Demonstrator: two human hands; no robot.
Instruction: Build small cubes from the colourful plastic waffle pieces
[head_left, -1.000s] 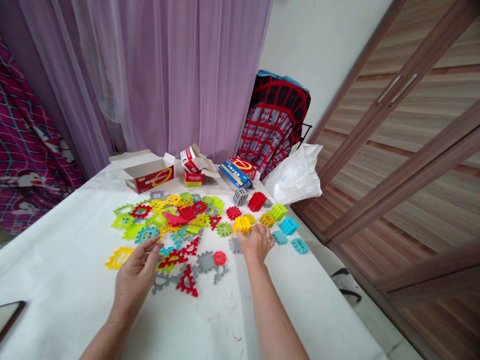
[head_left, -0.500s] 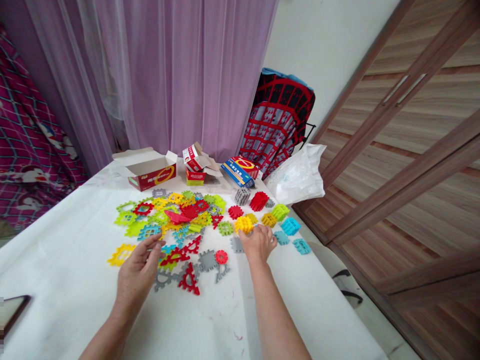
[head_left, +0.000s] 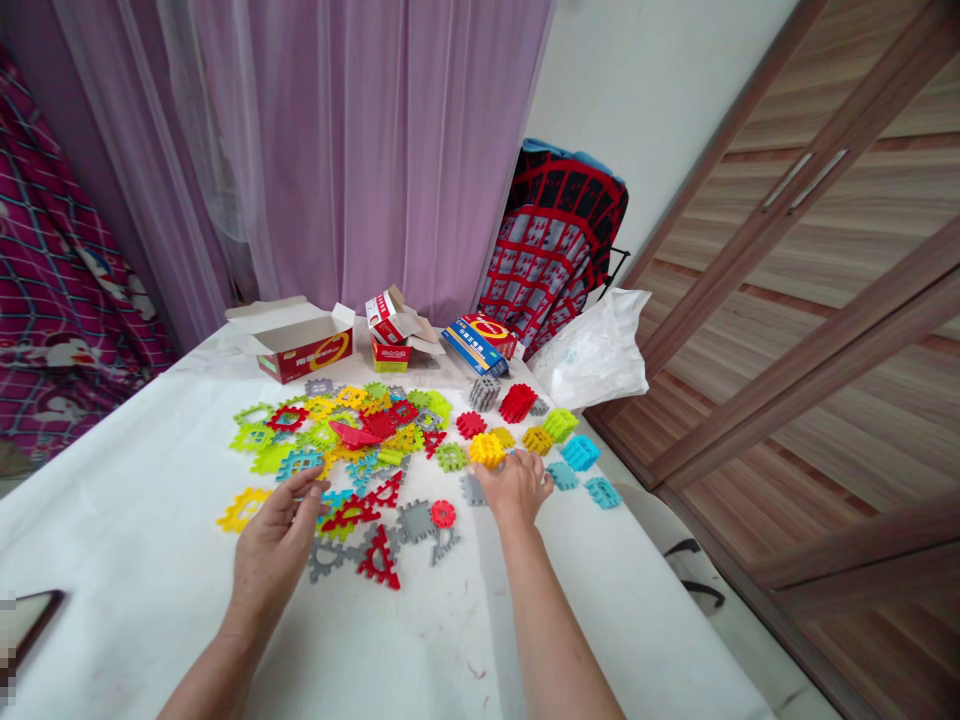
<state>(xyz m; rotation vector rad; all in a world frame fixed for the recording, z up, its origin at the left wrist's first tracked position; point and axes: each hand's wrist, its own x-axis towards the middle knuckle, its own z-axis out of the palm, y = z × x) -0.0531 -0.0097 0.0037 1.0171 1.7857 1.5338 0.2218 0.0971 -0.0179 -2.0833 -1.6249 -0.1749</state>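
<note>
My left hand (head_left: 279, 525) hovers by the left side of a loose heap of colourful plastic interlocking building pieces (head_left: 352, 450). Its fingers are apart and nothing shows in them. My right hand (head_left: 516, 487) is closed at a small stack of yellow interlocking pieces (head_left: 487, 449); the palm hides part of the grip. Around it lie a red stack (head_left: 517, 403), a lime green stack (head_left: 559, 425), a dark yellow stack (head_left: 538, 440), a blue stack (head_left: 580, 453) and a grey stack (head_left: 485, 393). A flat grey piece (head_left: 472, 490) lies just left of my right wrist.
Opened cardboard boxes stand along the back: a long red one (head_left: 307, 355), a small red one (head_left: 390, 352) and a blue one (head_left: 476, 345). A white plastic bag (head_left: 592, 345) sits at the back right corner. A phone-like device (head_left: 30, 625) lies at the left edge.
My right hand and the yellow stack have shifted very slightly left. My left hand keeps its place.
</note>
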